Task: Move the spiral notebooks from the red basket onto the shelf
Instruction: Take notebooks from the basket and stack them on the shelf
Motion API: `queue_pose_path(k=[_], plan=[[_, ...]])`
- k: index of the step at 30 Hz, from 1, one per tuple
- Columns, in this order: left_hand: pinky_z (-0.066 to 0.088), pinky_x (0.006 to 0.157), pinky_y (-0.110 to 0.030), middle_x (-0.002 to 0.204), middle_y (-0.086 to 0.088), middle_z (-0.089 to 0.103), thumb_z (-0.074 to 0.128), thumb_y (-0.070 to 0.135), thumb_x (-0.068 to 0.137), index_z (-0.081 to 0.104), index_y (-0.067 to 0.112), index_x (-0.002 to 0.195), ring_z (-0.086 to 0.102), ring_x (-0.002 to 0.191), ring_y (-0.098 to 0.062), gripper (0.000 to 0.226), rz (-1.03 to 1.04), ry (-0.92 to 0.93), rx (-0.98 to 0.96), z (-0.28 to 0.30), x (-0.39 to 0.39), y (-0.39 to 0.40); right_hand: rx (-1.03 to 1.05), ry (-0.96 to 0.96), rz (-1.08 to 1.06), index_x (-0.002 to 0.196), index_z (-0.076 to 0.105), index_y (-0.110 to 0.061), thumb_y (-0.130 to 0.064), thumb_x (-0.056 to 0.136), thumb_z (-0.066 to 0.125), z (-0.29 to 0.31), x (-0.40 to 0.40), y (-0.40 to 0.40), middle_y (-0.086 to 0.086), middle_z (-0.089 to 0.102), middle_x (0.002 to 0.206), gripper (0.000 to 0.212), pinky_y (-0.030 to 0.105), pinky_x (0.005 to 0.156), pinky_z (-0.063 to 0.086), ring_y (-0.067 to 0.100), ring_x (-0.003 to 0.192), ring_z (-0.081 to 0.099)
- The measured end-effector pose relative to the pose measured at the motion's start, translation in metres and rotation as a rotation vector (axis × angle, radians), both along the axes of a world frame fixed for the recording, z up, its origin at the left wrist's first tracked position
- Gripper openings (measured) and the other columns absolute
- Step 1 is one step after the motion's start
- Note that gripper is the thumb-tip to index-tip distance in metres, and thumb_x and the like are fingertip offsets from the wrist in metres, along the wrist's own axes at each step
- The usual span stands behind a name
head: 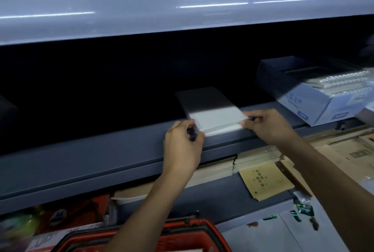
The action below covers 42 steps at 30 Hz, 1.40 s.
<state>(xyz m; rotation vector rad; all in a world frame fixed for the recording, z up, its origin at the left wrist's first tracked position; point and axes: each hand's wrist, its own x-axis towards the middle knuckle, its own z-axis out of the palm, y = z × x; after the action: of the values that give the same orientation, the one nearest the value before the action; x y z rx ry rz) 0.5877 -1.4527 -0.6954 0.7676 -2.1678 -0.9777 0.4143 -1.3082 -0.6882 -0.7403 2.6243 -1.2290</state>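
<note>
dark grey shelf (101,156) swallows the far half of the spiral notebooks (210,113) in shadow. left hand (182,146) and right hand (267,126) have fingers clamped on the stack's near corners. red basket (192,229) is cut off below, contents hidden; a blue box (307,99) holds more spiral-bound books.

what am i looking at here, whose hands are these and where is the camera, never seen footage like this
There is no machine here. A person wears one wide-angle camera on the head, looking forward and down, so you see their own two bare arms reaching out.

The left hand and the right hand grip the near corners of a small stack of spiral notebooks, which lies on the edge of a dark grey shelf, half in shadow. To the right on that shelf sits an open box with more spiral-bound pads. At the bottom is the rim of the red basket. Below the shelf lie brown paper packets.
</note>
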Motion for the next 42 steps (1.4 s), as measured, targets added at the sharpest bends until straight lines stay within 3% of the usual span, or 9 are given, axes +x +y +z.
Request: queue_pose_path(k=[6, 11, 15, 21, 24, 27, 29, 38, 42], plan=[[0.045, 0.068, -0.003, 0.112, 0.015, 0.055, 0.071, 0.026, 0.09, 0.062, 0.022, 0.132, 0.059, 0.081, 0.003, 0.043, -0.044, 0.058, -0.002, -0.004, 0.014, -0.005, -0.09, 0.019, -0.074, 0.128, 0.063, -0.022, -0.034, 0.09, 0.069, 0.001, 0.02, 0.007, -0.002, 0.056, 0.081, 0.041, 0.032, 0.092, 0.044, 0.021, 0.098, 0.061], [0.057, 0.078, -0.028, 0.112, 0.012, 0.061, 0.071, 0.022, 0.089, 0.066, 0.02, 0.122, 0.064, 0.081, -0.007, 0.034, -0.03, 0.182, 0.003, -0.006, 0.049, -0.003, -0.272, -0.061, 0.01, 0.111, 0.067, -0.023, -0.029, 0.092, 0.067, -0.006, 0.092, 0.012, -0.005, 0.054, 0.075, 0.02, 0.028, 0.061, 0.046, 0.013, 0.065, 0.057], [0.056, 0.07, -0.021, 0.104, 0.006, 0.067, 0.071, 0.014, 0.088, 0.068, 0.021, 0.11, 0.064, 0.07, -0.006, 0.024, 0.004, 0.217, 0.059, -0.025, 0.088, 0.007, -0.162, -0.271, 0.127, 0.105, 0.069, -0.022, -0.028, 0.09, 0.07, -0.034, 0.159, 0.013, 0.0, 0.06, 0.075, 0.016, 0.028, 0.049, 0.051, 0.016, 0.053, 0.061], [0.058, 0.082, -0.033, 0.096, -0.002, 0.069, 0.074, 0.01, 0.082, 0.066, 0.021, 0.103, 0.066, 0.073, -0.013, 0.025, 0.05, -0.059, 0.311, -0.125, 0.167, 0.034, -0.021, -0.654, 0.087, 0.106, 0.07, -0.012, -0.024, 0.09, 0.07, -0.116, 0.248, 0.032, 0.005, 0.065, 0.086, 0.02, 0.043, 0.071, 0.063, 0.018, 0.079, 0.063], [0.054, 0.088, -0.033, 0.097, -0.01, 0.07, 0.074, 0.01, 0.08, 0.067, 0.011, 0.111, 0.068, 0.089, -0.027, 0.032, 0.089, -0.357, 0.395, -0.175, 0.208, 0.057, 0.092, -0.751, -0.006, 0.104, 0.063, -0.019, -0.024, 0.088, 0.071, -0.16, 0.279, 0.043, 0.0, 0.065, 0.092, 0.019, 0.03, 0.068, 0.056, 0.008, 0.069, 0.058], [0.04, 0.095, -0.028, 0.101, -0.012, 0.068, 0.07, 0.01, 0.078, 0.064, 0.009, 0.118, 0.054, 0.108, -0.027, 0.04, 0.051, -0.532, 0.297, -0.204, 0.239, 0.076, 0.179, -0.727, -0.007, 0.076, 0.063, -0.018, -0.016, 0.085, 0.072, -0.191, 0.305, 0.062, 0.005, 0.074, 0.101, 0.013, 0.03, 0.076, 0.056, 0.012, 0.077, 0.066], [0.037, 0.092, -0.028, 0.103, -0.011, 0.066, 0.067, 0.01, 0.076, 0.062, 0.009, 0.111, 0.052, 0.107, -0.028, 0.035, 0.06, -0.557, 0.293, -0.212, 0.247, 0.077, 0.234, -0.758, -0.005, 0.073, 0.061, -0.019, -0.015, 0.084, 0.071, -0.199, 0.312, 0.071, 0.005, 0.074, 0.098, 0.015, 0.035, 0.085, 0.057, 0.017, 0.084, 0.067], [0.044, 0.069, -0.022, 0.107, -0.004, 0.071, 0.067, 0.007, 0.079, 0.064, 0.008, 0.092, 0.069, 0.09, -0.027, 0.013, 0.127, -0.535, 0.389, -0.206, 0.251, 0.081, 0.219, -0.904, -0.078, 0.082, 0.064, -0.016, -0.012, 0.086, 0.072, -0.198, 0.309, 0.075, 0.008, 0.07, 0.098, 0.009, 0.023, 0.055, 0.044, 0.012, 0.073, 0.061], [0.053, 0.076, -0.025, 0.104, -0.006, 0.074, 0.062, 0.003, 0.083, 0.062, 0.015, 0.105, 0.071, 0.091, -0.024, 0.025, 0.187, -0.434, 0.685, -0.201, 0.255, 0.084, 0.079, -1.108, -0.201, 0.084, 0.064, -0.013, -0.009, 0.086, 0.072, -0.187, 0.311, 0.073, 0.006, 0.067, 0.091, 0.009, 0.028, 0.057, 0.043, 0.016, 0.072, 0.059]])
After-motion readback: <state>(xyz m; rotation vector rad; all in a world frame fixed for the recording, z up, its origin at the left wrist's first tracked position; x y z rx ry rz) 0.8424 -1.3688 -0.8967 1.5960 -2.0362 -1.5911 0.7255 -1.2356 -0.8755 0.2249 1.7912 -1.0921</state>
